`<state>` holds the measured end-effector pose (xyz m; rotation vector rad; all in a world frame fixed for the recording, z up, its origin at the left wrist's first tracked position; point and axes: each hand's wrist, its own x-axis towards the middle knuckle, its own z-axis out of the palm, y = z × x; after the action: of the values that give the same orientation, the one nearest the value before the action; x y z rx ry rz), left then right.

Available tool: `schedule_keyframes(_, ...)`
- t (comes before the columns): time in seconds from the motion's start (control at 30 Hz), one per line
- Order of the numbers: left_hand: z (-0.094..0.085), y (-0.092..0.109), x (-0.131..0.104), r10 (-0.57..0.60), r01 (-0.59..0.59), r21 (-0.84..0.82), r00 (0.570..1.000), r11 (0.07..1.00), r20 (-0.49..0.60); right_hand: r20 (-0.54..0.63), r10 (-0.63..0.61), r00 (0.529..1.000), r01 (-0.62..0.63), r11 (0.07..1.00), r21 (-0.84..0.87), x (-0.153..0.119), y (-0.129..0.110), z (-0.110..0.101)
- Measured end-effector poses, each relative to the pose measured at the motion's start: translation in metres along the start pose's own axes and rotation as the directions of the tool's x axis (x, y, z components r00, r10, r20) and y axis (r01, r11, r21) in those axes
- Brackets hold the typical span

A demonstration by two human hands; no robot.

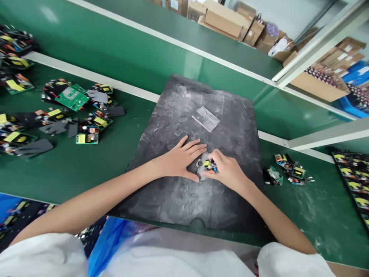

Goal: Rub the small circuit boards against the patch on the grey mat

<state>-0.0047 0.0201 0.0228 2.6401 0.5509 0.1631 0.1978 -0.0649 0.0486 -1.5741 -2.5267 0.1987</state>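
Pinching a small circuit board mid-frame in our right hand, we rest our left hand, fingers apart, on the dark mat. This board looks unfinished; whether loose boards at right and piled boards upper left are done, we cannot tell.

circuit board | yellow, blue, orange parts | in right hand | tilt unclear
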Motion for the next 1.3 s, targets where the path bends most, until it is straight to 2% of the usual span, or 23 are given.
schedule_keyframes(0.17, 0.000, 0.000, -0.001, 0.008, -0.008, -0.002, 1.000, 1.000, 0.000, 0.110, -0.141, 0.984, 0.141, 0.990, 0.008, -0.002, -0.006, 0.000)
schedule_keyframes(0.3, -0.001, 0.000, -0.001, 0.007, -0.007, -0.007, 1.000, 1.000, -0.001, -0.022, -0.002, 1.000, 0.001, 0.999, -0.053, 0.001, 0.000, 0.002)
schedule_keyframes(0.37, -0.001, 0.000, -0.001, 0.003, -0.003, -0.007, 1.000, 1.000, 0.004, -0.052, 0.022, 0.998, -0.025, 0.998, -0.063, 0.001, 0.001, 0.003)
schedule_keyframes(0.47, -0.001, 0.000, -0.001, 0.000, 0.000, -0.006, 1.000, 1.000, 0.012, 0.037, -0.101, 0.994, 0.102, 0.994, -0.035, -0.002, -0.005, 0.004)
schedule_keyframes(0.53, -0.001, 0.001, 0.000, 0.002, -0.002, -0.007, 1.000, 1.000, 0.014, 0.052, -0.136, 0.989, 0.138, 0.990, -0.030, -0.002, -0.006, 0.005)
schedule_keyframes(0.63, -0.001, 0.001, 0.000, -0.010, 0.010, -0.008, 1.000, 1.000, 0.028, -0.051, -0.006, 0.999, 0.003, 0.998, -0.058, 0.001, 0.002, 0.007)
schedule_keyframes(0.7, -0.001, 0.001, 0.000, -0.018, 0.019, -0.009, 0.999, 1.000, 0.036, -0.078, 0.052, 0.996, -0.056, 0.997, -0.050, 0.003, 0.005, 0.006)
schedule_keyframes(0.83, -0.001, 0.002, 0.000, -0.011, 0.011, -0.012, 0.999, 1.000, 0.031, 0.055, -0.109, 0.993, 0.108, 0.994, 0.012, 0.000, -0.004, 0.003)
schedule_keyframes(0.9, -0.001, 0.002, -0.001, -0.009, 0.009, -0.012, 1.000, 1.000, 0.027, 0.064, -0.130, 0.990, 0.129, 0.992, 0.014, -0.001, -0.007, 0.003)
schedule_keyframes(1.0, -0.002, 0.001, 0.000, -0.008, 0.008, -0.014, 1.000, 1.000, 0.027, -0.040, 0.027, 0.999, -0.025, 0.999, 0.037, 0.002, 0.004, 0.005)
schedule_keyframes(1.07, -0.002, 0.001, 0.001, -0.010, 0.010, -0.012, 0.999, 1.000, 0.032, -0.091, 0.150, 0.984, -0.133, 0.977, 0.166, 0.005, 0.017, 0.004)
schedule_keyframes(1.13, -0.003, 0.001, 0.001, -0.016, 0.016, -0.011, 0.999, 1.000, 0.039, -0.082, 0.240, 0.967, -0.188, 0.896, 0.401, 0.006, 0.027, 0.002)
schedule_keyframes(1.17, -0.003, 0.001, 0.001, -0.017, 0.017, -0.013, 0.999, 1.000, 0.042, -0.050, 0.269, 0.962, -0.201, 0.818, 0.538, 0.007, 0.029, 0.000)
schedule_keyframes(1.23, -0.003, 0.001, 0.001, -0.010, 0.011, -0.018, 0.999, 1.000, 0.042, 0.056, 0.289, 0.956, -0.219, 0.572, 0.791, 0.007, 0.030, -0.003)
schedule_keyframes(1.3, -0.003, 0.001, 0.000, -0.002, 0.002, -0.018, 0.999, 1.000, 0.036, 0.182, 0.241, 0.953, -0.240, 0.237, 0.941, 0.008, 0.027, -0.006)
